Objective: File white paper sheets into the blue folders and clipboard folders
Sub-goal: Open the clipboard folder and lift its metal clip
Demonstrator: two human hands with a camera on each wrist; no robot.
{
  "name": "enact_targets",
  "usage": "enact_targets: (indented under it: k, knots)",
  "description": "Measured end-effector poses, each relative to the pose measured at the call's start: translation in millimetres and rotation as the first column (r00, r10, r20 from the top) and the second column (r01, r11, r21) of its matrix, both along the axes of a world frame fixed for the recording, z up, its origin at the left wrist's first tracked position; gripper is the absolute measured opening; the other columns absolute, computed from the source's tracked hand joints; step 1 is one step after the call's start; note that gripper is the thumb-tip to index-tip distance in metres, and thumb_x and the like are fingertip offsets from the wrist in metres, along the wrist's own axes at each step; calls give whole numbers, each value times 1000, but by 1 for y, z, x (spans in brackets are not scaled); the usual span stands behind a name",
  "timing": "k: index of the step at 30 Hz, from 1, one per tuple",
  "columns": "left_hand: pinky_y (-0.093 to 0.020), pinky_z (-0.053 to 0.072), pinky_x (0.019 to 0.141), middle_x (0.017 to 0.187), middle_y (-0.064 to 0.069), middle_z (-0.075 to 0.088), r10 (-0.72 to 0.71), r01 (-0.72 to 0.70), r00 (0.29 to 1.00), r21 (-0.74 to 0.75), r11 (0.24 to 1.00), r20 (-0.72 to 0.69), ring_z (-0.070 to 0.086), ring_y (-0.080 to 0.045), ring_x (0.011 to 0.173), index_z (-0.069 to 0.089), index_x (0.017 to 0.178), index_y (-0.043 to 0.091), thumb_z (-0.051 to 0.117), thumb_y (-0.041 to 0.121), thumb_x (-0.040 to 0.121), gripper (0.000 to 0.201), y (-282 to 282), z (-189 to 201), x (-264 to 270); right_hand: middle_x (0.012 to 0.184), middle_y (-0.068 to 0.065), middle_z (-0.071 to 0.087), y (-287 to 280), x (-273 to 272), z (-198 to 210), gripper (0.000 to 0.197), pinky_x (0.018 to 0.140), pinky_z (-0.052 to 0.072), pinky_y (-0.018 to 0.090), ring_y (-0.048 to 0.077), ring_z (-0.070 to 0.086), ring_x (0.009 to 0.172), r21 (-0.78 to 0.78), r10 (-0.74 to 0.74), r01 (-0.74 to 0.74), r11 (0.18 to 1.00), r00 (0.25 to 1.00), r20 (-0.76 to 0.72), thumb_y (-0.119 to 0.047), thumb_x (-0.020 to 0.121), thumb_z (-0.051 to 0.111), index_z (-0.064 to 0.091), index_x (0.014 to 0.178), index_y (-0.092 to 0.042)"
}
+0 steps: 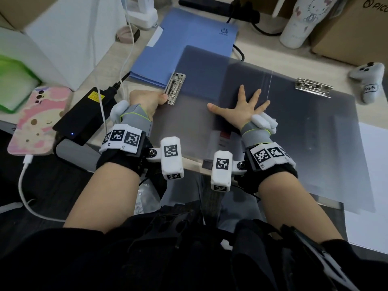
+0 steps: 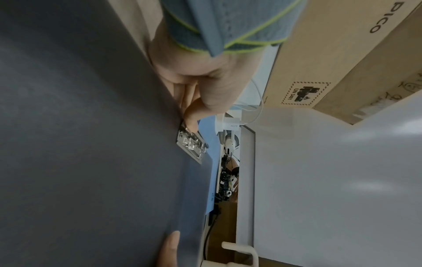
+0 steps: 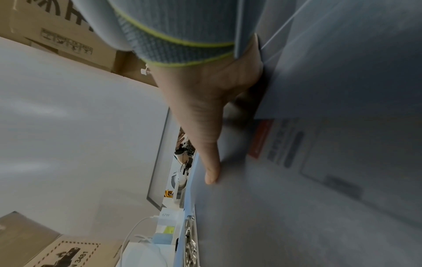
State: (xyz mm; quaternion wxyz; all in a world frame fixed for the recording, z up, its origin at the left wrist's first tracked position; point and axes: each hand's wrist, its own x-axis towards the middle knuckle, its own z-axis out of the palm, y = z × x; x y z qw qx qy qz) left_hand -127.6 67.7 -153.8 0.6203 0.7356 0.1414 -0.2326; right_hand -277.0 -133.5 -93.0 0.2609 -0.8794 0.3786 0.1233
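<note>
1. Left hand (image 1: 144, 100) pinches the metal clip (image 1: 175, 88) at the grey clipboard folder's (image 1: 189, 114) nine o'clock edge; its fingertips are hidden.
2. Right hand (image 1: 241, 108) lies flat, fingers splayed wide, on the folder's middle.
3. The blue folder (image 1: 189, 49) lies at twelve o'clock, partly covered.

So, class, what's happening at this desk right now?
A person is working on a grey clipboard folder lying on the desk. The left hand pinches the end of its metal clip, while the right hand presses flat, fingers spread, on the cover. A blue folder lies behind, and white paper waits at the right.
</note>
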Motion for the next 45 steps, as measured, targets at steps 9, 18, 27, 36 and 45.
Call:
enact_targets:
  k: [9, 18, 27, 36, 45]
  knots:
    - [-18, 38, 49, 73, 4, 60, 12, -4, 990, -53, 999, 138, 49, -5, 54, 55, 67, 21, 62, 37, 86, 25, -10, 60, -44, 157, -2, -24, 2, -1, 3, 120, 105, -3, 74, 38, -24, 142, -5, -1, 1, 1000, 1000, -3, -89, 53, 53, -5, 148, -43]
    - [-21, 54, 75, 52, 20, 66, 42, -46, 834, -7, 999, 550, 62, 3, 60, 70, 80, 11, 60, 19, 87, 14, -21, 68, -42, 158, -2, -22, 3, -3, 4, 118, 104, -4, 75, 37, -22, 143, -28, 2, -2, 1000, 1000, -6, -90, 54, 50, -5, 148, -44]
    - [-35, 36, 102, 125, -17, 56, -436, 191, 793, 505, 842, 427, 39, -36, 127, 59, 118, 9, 36, 8, 87, 39, -45, 70, -26, 158, -3, -22, 4, -4, 2, 117, 105, -4, 73, 36, -22, 144, -57, 9, -9, 998, 1000, -5, -91, 55, 48, -5, 148, -43]
    - [-41, 23, 109, 134, -21, 34, -601, 237, 764, 764, 600, 235, 24, -38, 128, 52, 118, 9, 41, 18, 89, 33, -63, 80, -24, 157, -1, -24, -3, 0, -2, 118, 106, -2, 73, 38, -24, 142, -36, 9, -9, 999, 1000, 3, -90, 55, 51, -6, 147, -43]
    - [-35, 19, 112, 144, 0, 39, -794, 410, 522, 724, 555, 313, 18, -23, 140, 49, 133, 18, 47, 29, 93, 41, -134, 95, -61, 142, 8, 39, -56, -5, 21, 65, 112, 29, 36, 34, 34, 130, -25, 15, -10, 1000, 979, 201, -52, 78, 67, 50, 134, -24]
